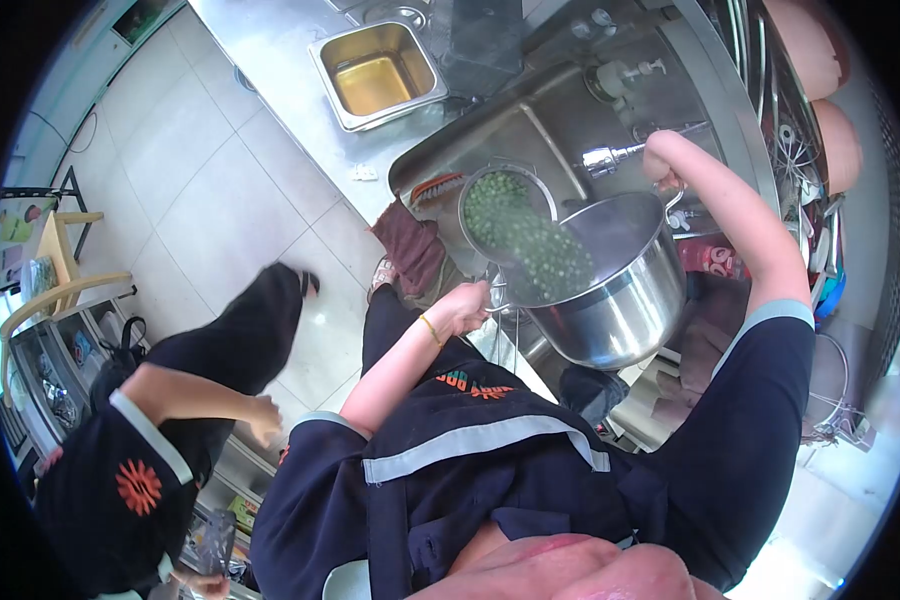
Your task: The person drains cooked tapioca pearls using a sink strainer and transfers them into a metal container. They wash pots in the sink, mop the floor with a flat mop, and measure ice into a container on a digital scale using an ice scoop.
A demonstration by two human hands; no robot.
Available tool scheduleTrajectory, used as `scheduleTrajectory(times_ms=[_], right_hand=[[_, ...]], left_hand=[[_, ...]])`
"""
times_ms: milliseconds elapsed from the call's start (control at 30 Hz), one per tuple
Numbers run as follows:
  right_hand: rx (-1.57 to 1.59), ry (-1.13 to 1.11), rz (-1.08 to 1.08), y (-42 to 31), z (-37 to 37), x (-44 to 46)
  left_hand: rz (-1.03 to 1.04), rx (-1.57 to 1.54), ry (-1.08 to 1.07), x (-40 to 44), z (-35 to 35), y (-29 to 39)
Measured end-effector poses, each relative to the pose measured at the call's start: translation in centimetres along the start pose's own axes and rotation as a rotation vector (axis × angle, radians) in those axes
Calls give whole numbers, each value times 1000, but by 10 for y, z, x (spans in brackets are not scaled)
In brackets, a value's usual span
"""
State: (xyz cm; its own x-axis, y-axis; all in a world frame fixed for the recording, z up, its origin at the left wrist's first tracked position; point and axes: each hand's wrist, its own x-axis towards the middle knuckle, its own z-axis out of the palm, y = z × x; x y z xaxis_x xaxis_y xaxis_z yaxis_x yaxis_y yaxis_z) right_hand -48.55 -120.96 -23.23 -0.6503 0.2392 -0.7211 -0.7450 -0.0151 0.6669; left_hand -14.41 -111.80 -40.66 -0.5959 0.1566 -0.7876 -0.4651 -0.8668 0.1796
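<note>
A large steel pot (620, 315) is tilted over the sink, its mouth toward the far left. My left hand (463, 308) is closed round the handle on its left side. On the right side, my right hand (666, 165) has its fingers wrapped round the other handle. Green peas (550, 262) pour over the pot's rim, blurred by motion and steam. A round metal strainer (552, 208) in the sink catches them and holds many peas.
The sink (405, 165) has a faucet (610, 160) on its right. A brush (436, 187) and a brown cloth (410, 245) lie at its left edge. A square pan (378, 75) of yellow liquid stands on the counter. Another person (120, 480) walks at the left.
</note>
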Motion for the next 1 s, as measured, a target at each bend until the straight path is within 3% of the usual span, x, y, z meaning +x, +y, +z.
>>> scheduleTrajectory(times_ms=[133,233,433,567,767,900,1000], right_hand=[[-73,9,-39,0,-3,1],[156,-67,70,0,-7,1],[8,-65,51,1,-16,-15],[189,-56,119,3,-20,-10],[159,-47,97,6,-19,-14],[234,107,54,23,8,-17],[272,244,-3,43,70,-53]], left_hand=[[-4,-68,-47,17,-5,-8],[-1,-95,-62,23,-3,-11],[-7,-71,-100,28,3,-10],[-6,-100,-120,30,4,-9],[4,-101,-134,26,5,-6],[111,-68,-44,21,9,-10],[231,112,-12,-12,15,-4]])
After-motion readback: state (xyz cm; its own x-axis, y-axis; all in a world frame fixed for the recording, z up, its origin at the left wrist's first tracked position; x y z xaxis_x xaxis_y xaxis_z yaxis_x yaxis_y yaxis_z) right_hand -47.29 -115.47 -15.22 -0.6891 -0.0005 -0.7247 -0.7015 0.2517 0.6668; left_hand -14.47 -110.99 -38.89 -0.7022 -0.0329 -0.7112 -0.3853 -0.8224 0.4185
